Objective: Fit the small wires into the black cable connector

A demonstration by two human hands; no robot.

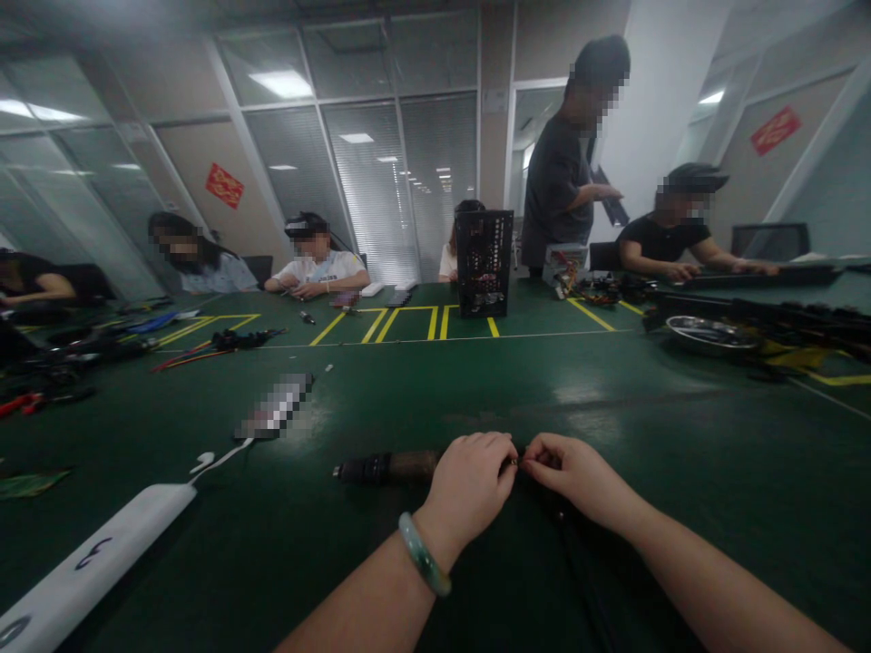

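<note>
A dark electric screwdriver (408, 467) lies on the green table, its metal tip pointing left. My left hand (473, 476), with a jade-coloured bangle on the wrist, is closed over the tool's rear end, the fingers curled. From the right, my right hand (568, 472) meets it in a pinch of thumb and forefinger. A small metallic glint shows between the fingertips of both hands; what it belongs to is too small to tell. Below my right hand, a dark cord (575, 562) runs toward the near edge, hard to make out against the table.
To the left are a white power strip (115, 544) and a blurred-out phone (276, 408) on a white cable. Wires and parts (231, 340) lie farther back. A black computer case (484, 263) stands ahead. At right is a heap of dark parts (768, 326). Several people work around the table.
</note>
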